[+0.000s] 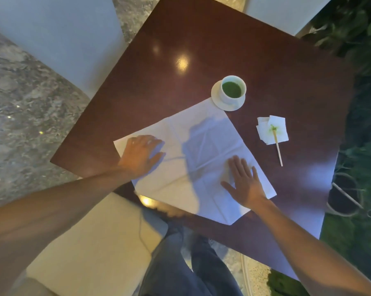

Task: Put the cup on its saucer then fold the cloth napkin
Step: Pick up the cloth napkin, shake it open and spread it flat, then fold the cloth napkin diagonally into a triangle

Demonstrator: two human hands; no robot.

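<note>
A white cup (233,89) holding green liquid stands upright on its white saucer (217,101) on the dark wooden table (201,39). In front of it a white cloth napkin (180,129) lies spread flat, creased into squares. My left hand (140,153) rests palm down on the napkin's left corner, fingers apart. My right hand (244,181) presses flat on the napkin's right side, fingers spread. Neither hand grips anything.
A small stack of paper napkins (279,128) with a green stain lies right of the cloth, a wooden stirrer (278,149) resting on it. A cream seat (90,238) is below left. Plants and a dark pot (343,198) border the table's right edge.
</note>
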